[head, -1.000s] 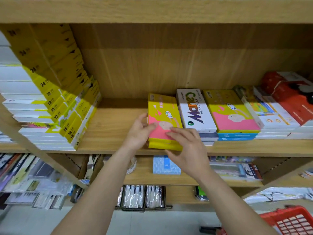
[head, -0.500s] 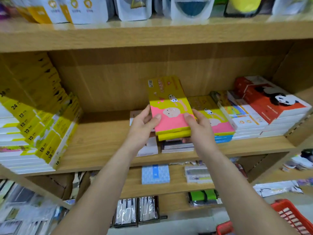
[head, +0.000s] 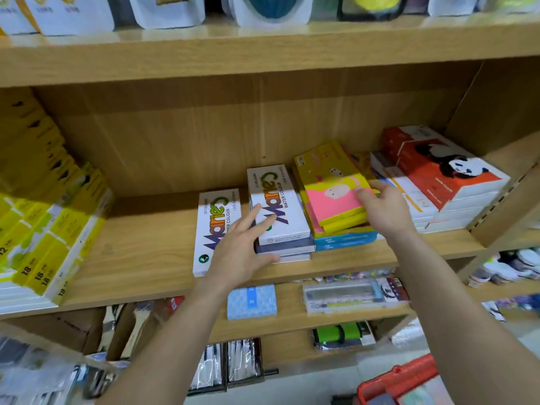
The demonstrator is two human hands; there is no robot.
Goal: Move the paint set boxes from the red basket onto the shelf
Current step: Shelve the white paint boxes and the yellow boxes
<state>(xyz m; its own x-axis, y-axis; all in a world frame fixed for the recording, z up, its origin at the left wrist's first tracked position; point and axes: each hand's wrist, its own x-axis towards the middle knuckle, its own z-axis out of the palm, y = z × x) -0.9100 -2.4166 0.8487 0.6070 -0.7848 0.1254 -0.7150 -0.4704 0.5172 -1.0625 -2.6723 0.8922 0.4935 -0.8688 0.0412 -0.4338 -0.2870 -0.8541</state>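
Yellow-and-pink paint set boxes (head: 333, 188) lie stacked on a blue box on the wooden shelf (head: 140, 252). My right hand (head: 382, 209) rests on the right edge of the top yellow-pink box, thumb on its lid. My left hand (head: 242, 249) has its fingers spread, touching the white watercolour box stack (head: 277, 209) from the left front. Another white watercolour box (head: 216, 229) lies flat on the shelf, partly under my left hand. A corner of the red basket (head: 400, 381) shows at the bottom right.
Stacks of yellow-and-white boxes (head: 49, 235) fill the shelf's left end. Red panda boxes (head: 438, 168) sit on white boxes at the right. Bare shelf board lies between the left stacks and the watercolour boxes. Lower shelves hold a blue packet (head: 251, 301) and stationery.
The yellow-pink boxes held in both hands went down to the right onto the blue-box stack. My left hand let go and moved to the white watercolour boxes.
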